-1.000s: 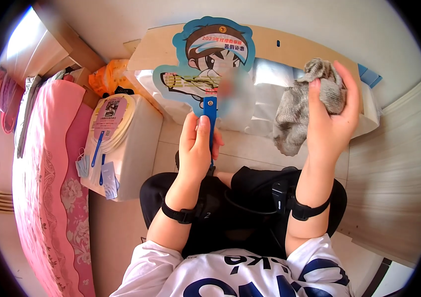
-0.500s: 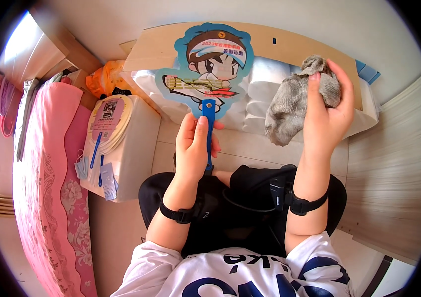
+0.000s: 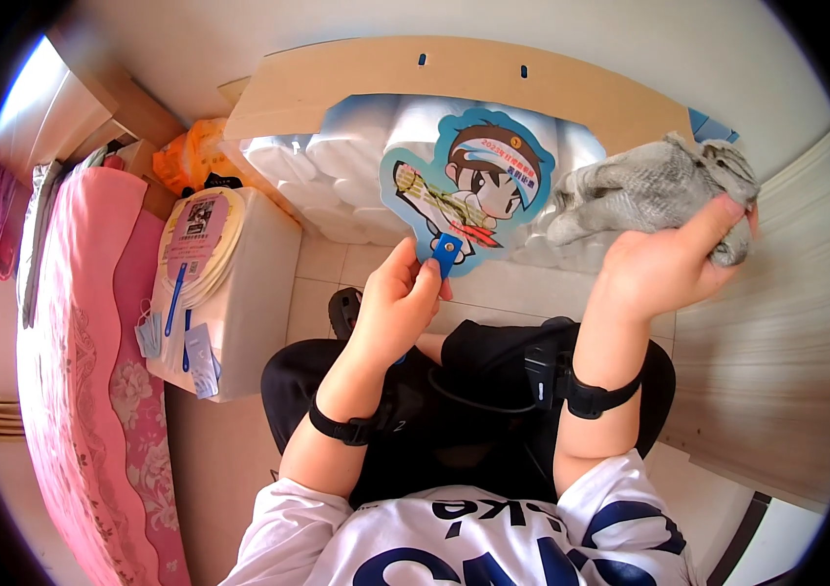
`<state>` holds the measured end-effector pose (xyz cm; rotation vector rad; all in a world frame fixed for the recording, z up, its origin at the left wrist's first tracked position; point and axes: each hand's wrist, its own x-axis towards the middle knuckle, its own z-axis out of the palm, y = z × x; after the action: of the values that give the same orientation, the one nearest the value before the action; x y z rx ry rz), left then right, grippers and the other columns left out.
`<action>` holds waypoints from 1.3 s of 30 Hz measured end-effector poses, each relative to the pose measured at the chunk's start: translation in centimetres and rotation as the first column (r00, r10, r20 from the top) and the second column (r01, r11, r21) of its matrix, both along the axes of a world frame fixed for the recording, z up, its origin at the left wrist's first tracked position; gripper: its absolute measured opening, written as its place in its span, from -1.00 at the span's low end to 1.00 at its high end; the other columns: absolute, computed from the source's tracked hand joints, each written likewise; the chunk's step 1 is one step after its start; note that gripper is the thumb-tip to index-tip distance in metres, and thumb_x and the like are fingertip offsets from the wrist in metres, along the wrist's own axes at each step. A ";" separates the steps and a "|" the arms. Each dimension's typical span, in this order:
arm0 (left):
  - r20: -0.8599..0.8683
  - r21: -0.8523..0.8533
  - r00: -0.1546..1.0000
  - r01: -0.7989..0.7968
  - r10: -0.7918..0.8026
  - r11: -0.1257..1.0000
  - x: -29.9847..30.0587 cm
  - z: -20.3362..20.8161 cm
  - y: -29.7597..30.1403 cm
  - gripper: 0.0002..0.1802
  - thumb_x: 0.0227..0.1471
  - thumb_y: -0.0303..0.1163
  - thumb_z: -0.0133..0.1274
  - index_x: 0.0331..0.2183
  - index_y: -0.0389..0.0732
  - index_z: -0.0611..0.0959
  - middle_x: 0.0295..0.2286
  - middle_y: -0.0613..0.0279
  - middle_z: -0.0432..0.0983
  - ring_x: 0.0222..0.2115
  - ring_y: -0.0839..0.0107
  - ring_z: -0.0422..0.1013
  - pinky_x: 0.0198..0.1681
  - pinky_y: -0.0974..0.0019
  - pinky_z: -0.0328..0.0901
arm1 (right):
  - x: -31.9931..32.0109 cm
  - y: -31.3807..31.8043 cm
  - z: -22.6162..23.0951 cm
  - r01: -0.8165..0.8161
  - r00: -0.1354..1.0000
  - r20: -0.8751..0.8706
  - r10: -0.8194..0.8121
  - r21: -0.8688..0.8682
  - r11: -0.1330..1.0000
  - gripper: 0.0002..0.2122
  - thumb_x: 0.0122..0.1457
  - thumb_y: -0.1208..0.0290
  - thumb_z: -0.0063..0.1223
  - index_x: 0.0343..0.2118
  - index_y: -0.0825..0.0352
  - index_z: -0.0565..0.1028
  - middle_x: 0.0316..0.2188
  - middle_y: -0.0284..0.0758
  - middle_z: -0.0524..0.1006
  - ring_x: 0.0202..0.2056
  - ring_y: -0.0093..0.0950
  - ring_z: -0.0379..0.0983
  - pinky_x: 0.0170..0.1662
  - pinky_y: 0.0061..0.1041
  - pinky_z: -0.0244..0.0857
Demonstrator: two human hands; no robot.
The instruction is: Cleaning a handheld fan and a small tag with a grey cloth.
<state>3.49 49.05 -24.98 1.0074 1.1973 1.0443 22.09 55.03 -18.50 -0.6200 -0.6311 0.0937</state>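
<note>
My left hand (image 3: 397, 301) grips a blue-edged cartoon hand fan (image 3: 473, 186) near the top of its blue handle. The printed face is turned up and the fan leans to the right. Most of the handle is hidden by my fingers. Further right, my right hand (image 3: 664, 264) is closed on one bunched end of a grey cloth (image 3: 620, 190). The rest of the cloth stretches leftward toward the fan, apart from my palm. Both are held above an open cardboard box (image 3: 337, 73) packed with white wrapped rolls (image 3: 341, 156).
At left, a white box (image 3: 249, 293) carries a stack of round fans (image 3: 205, 234), a face mask (image 3: 149, 332) and a packet (image 3: 202, 359). Beside it lies pink bedding (image 3: 68, 293). An orange bag (image 3: 180, 156) sits behind. A wood-grain panel (image 3: 776, 322) stands at right.
The fan has moved right and down and tilted rightward. My right hand has shifted right and turned, and the cloth, hanging down before, now stretches out to the left.
</note>
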 end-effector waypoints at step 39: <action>0.354 0.446 0.928 -0.060 -0.114 0.893 -1.0 -1.4 0.5 -0.51 0.21 -0.23 -0.33 0.12 -0.19 0.14 0.06 0.13 0.17 0.07 0.32 0.18 0.10 0.26 0.14 | -7.8 -3.0 -3.1 0.000 0.210 0.905 0.369 -0.378 0.926 -0.37 -0.34 0.38 0.31 -0.06 0.22 0.38 0.04 -0.30 0.29 -0.01 -0.22 0.20 -0.02 -0.24 0.08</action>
<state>2.53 49.55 -26.38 1.1085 0.6343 1.4581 14.31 52.00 -21.57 -0.8782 -2.0254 0.0110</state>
